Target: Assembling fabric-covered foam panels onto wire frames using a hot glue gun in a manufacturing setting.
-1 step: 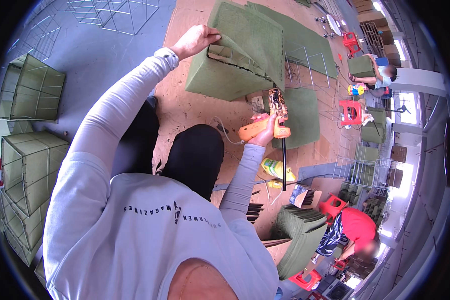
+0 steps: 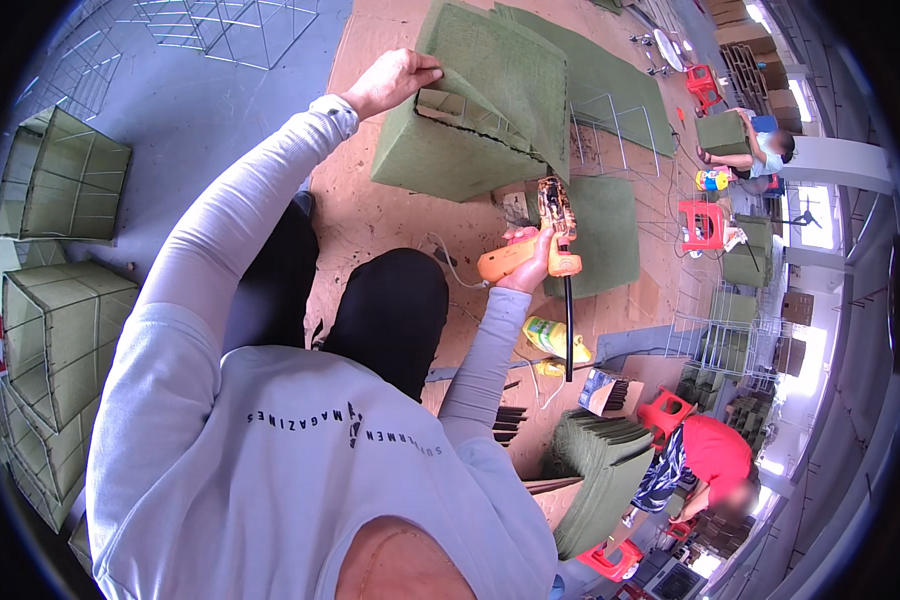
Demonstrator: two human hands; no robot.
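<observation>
A box covered in green felt-like sheet (image 2: 460, 165) sits in front of me, with one loose flap (image 2: 490, 105) lifted off its side. My left hand (image 2: 390, 82) pinches the edge of that flap. Under the flap, a dark bead runs along the edge of the opening. My right hand (image 2: 537, 258) is closed round the handle of an orange hot glue gun (image 2: 502, 264). Its stained front end (image 2: 552, 200) is at the box's lower right corner, where the nozzle tip is hard to make out. A long black glue stick (image 2: 569, 345) sticks out of its back.
Flat green sheets (image 2: 610, 235) and a wire frame (image 2: 620, 130) lie on the brown cardboard (image 2: 360, 215). Green-lined wire boxes (image 2: 70, 320) stack at left. A yellow bottle (image 2: 555, 338), a white cord (image 2: 450, 262) and piled green pieces (image 2: 600, 470) are at right. Two people work beyond.
</observation>
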